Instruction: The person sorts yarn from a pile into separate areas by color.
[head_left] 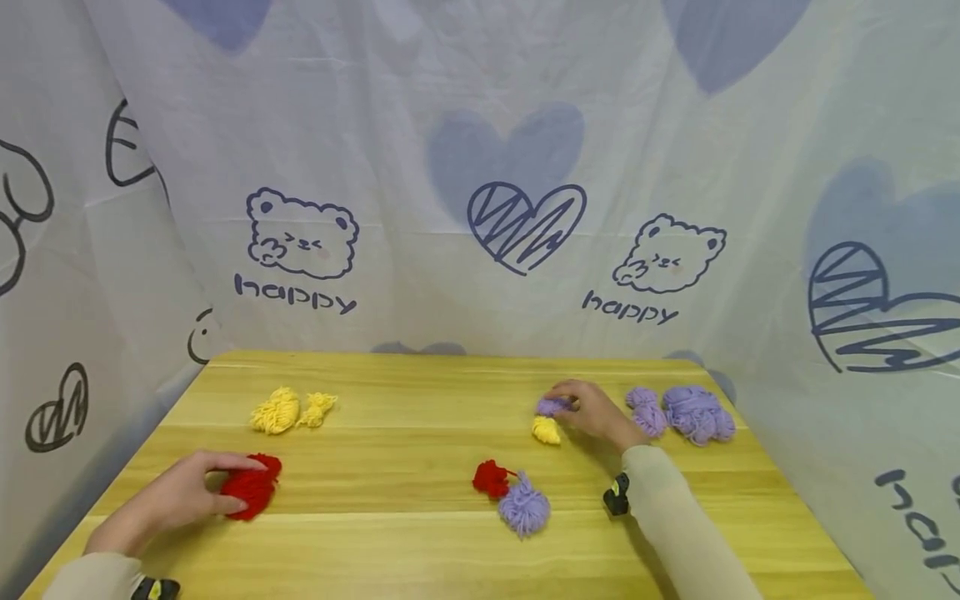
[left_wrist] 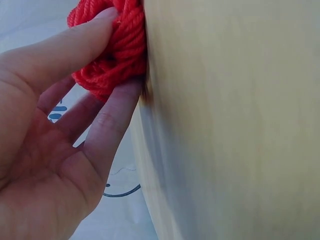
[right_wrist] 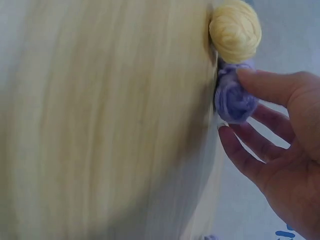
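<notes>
At the left of the table, my left hand [head_left: 183, 493] holds a ball of red yarn [head_left: 253, 487] between thumb and fingers. In the left wrist view the thumb lies across the red strands [left_wrist: 131, 37], and a fingertip reaches under the ball's lower edge. Farther right, my right hand [head_left: 596, 412] pinches a small purple yarn ball [right_wrist: 235, 95], its thumb on one side and fingers on the other. A small yellow yarn ball [head_left: 546, 431] sits right against that purple one. Part of the purple ball is hidden by my fingers in the head view.
Two yellow yarn bundles [head_left: 276, 411] lie at the back left. Nearer the middle, a small red yarn ball [head_left: 491, 479] touches a purple yarn ball [head_left: 524, 507]. Right of my right hand are a smaller purple bundle [head_left: 647, 412] and a large purple bundle [head_left: 699, 414]. Printed cloth [head_left: 405, 125] hangs behind the table.
</notes>
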